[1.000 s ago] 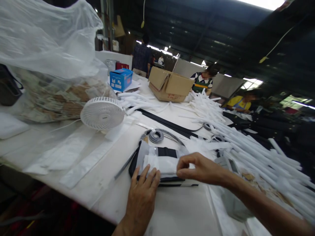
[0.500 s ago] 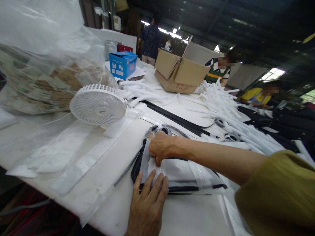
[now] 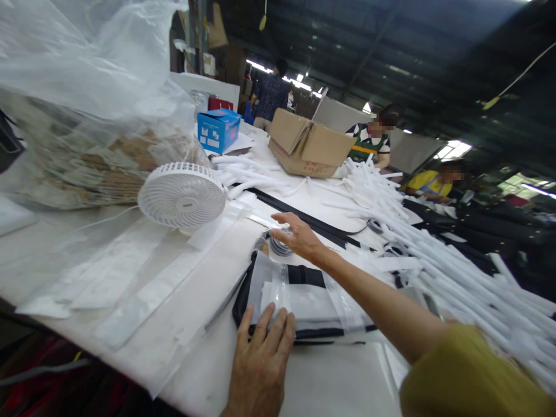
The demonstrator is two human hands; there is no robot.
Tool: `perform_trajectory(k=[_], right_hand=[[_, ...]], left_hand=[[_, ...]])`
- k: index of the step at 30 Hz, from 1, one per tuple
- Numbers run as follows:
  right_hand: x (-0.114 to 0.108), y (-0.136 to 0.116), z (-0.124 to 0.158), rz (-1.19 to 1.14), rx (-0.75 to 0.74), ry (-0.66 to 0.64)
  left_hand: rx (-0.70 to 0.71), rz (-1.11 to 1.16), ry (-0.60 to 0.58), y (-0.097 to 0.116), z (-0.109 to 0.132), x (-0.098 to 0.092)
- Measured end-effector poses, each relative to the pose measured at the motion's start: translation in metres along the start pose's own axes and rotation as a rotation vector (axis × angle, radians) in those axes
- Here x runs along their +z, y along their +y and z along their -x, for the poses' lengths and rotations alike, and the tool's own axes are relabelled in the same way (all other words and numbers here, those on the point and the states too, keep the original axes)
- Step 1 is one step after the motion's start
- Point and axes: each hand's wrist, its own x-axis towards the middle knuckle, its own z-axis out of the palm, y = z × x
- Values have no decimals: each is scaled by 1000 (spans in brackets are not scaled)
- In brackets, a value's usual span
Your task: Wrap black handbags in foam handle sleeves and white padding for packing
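My left hand (image 3: 263, 359) lies with spread fingers on the near edge of a flat bundle, which looks like a folded black bag (image 3: 304, 274) under white sheets (image 3: 310, 301) and clear tape. My right hand (image 3: 297, 234) is over the far side of the bundle, thumb and forefinger apart, nothing seen between them. Just below its fingers sits a coil of grey cord (image 3: 280, 248); whether they touch it I cannot tell. A pale strip (image 3: 260, 222) lies beyond the coil.
A white fan (image 3: 182, 197) stands left, before a big clear plastic bag (image 3: 95, 156). Black straps (image 3: 304, 214) and many white tubes (image 3: 417, 231) lie beyond and right. Farther back are a blue box (image 3: 219, 132), an open carton (image 3: 308, 145) and several people.
My right hand has lifted off the taped sheets and moved away from me towards the coil, its fingers opening. My left hand stays in place. The view has tilted slightly.
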Motion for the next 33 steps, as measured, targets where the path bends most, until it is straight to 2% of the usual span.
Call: perform_trajectory(k=[2,5,8,15,19,21,23,27,30,31,33], right_hand=[[25,-10,6,-108,11,65],[68,-20,15,-75,15,-8],[93,-23,22,23,7,-49],[94,-21,24,75,-12,-16],[95,-19,19,-73,22,-60],[89,-18,14,-248,89,-39],[71,-16,9,-388,160,9],[6,-3,20,-495,194,82],[-34,14,50,-431,200,18],[-40,21,63,-370,210,-14],[-37,33,87,-190,238,-87]], left_hand=[[8,10,40,-1,1,2],[28,9,37,-3,2,3],[29,13,15,-6,3,4],[49,38,-1,-15,4,9],[36,39,-21,-13,5,7],[22,30,-33,-11,5,5],[23,14,-45,-10,3,2],[136,-102,-104,-13,-3,-5],[261,-204,-121,-20,-6,-7],[294,-223,-115,-23,-7,-7],[340,-245,-88,-27,-9,-7]])
